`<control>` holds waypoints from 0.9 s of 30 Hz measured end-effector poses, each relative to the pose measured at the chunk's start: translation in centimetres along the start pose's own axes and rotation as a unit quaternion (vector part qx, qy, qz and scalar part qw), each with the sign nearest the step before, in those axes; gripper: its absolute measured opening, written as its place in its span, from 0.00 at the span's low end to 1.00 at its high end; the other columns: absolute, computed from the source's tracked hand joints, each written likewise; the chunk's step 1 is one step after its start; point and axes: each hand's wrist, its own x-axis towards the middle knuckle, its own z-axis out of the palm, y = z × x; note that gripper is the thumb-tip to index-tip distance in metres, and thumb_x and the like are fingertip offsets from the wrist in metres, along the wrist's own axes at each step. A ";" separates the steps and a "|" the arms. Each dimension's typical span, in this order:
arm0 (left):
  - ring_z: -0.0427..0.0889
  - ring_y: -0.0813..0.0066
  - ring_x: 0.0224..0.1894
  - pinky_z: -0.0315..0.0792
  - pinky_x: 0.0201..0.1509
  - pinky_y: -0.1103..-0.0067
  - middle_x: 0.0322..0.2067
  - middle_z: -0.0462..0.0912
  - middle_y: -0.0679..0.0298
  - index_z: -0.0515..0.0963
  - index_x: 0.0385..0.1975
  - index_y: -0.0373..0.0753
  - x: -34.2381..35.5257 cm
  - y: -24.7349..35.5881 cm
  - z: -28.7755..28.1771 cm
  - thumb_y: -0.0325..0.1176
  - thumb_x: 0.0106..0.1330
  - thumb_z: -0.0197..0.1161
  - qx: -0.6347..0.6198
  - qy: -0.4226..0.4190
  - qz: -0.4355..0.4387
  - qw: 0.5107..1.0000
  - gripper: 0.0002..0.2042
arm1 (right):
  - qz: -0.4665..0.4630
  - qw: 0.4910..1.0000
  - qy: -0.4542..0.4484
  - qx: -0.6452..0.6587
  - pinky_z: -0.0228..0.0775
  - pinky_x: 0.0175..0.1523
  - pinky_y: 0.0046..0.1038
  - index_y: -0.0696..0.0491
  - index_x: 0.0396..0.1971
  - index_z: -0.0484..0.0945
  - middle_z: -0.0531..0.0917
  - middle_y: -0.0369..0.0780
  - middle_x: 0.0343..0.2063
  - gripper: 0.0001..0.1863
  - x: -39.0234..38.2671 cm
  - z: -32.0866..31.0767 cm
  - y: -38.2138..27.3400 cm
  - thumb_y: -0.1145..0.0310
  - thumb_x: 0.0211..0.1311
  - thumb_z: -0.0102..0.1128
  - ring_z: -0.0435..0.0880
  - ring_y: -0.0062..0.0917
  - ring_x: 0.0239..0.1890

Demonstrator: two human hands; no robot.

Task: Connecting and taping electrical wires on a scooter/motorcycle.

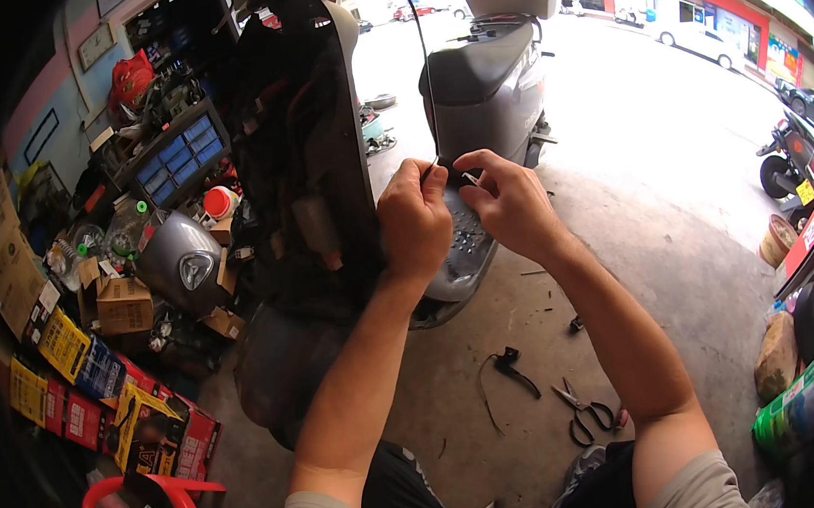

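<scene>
My left hand [415, 216] pinches a thin black cable [426, 78] that hangs from the top of a partly opened scooter body [306, 147]. Just right of it my right hand [514, 201] grips a small silvery piece [470, 179], its index finger arched toward the cable's end; the piece is too small to name. Both hands are above the grey footboard [452, 274], which has several small parts on it, below the scooter's seat [478, 64]. Scissors [587, 412] and a black lever with a wire [514, 370] lie on the concrete floor.
Cluttered boxes [123, 308], a grey body panel [176, 274] and a blue parts organiser [176, 158] crowd the left. A red plastic chair [167, 502] is at the lower left. A green bag [806, 388] and parked scooters [801, 161] line the right; the street lies beyond.
</scene>
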 end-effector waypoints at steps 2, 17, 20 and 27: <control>0.78 0.70 0.23 0.71 0.29 0.73 0.22 0.80 0.56 0.76 0.30 0.32 0.0 -0.2 0.1 0.31 0.69 0.61 -0.003 0.001 -0.001 1.000 0.08 | 0.008 1.000 0.000 -0.001 0.72 0.36 0.35 0.55 0.42 0.80 0.83 0.44 0.23 0.12 0.2 0.1 0.5 0.71 0.58 0.62 0.83 0.38 0.26; 0.70 0.88 0.23 0.64 0.27 0.87 0.21 0.73 0.71 0.72 0.32 0.37 -0.2 0.5 -0.1 0.31 0.73 0.57 -0.305 -0.108 -0.223 0.920 0.07 | 0.112 0.951 -0.036 0.285 0.61 0.22 0.18 0.61 0.31 0.78 0.77 0.32 0.16 0.07 0.6 1.0 2.6 0.72 0.62 0.58 0.70 0.11 0.18; 0.72 0.89 0.27 0.67 0.31 0.89 0.25 0.75 0.71 0.73 0.32 0.36 -0.3 0.8 0.2 0.27 0.67 0.64 -0.283 -0.093 -0.161 0.941 0.06 | 0.096 0.953 -0.018 0.285 0.58 0.21 0.17 0.62 0.30 0.77 0.76 0.31 0.17 0.07 0.3 1.3 2.3 0.73 0.63 0.57 0.69 0.10 0.17; 0.73 0.90 0.28 0.68 0.32 0.90 0.27 0.78 0.71 0.73 0.29 0.38 0.2 -0.2 1.3 0.24 0.62 0.69 -0.310 -0.040 -0.129 0.941 0.09 | 0.175 0.854 -0.006 0.491 0.58 0.20 0.20 0.58 0.27 0.76 0.73 0.33 0.17 0.03 1.0 1.3 1.8 0.75 0.58 0.58 0.68 0.16 0.16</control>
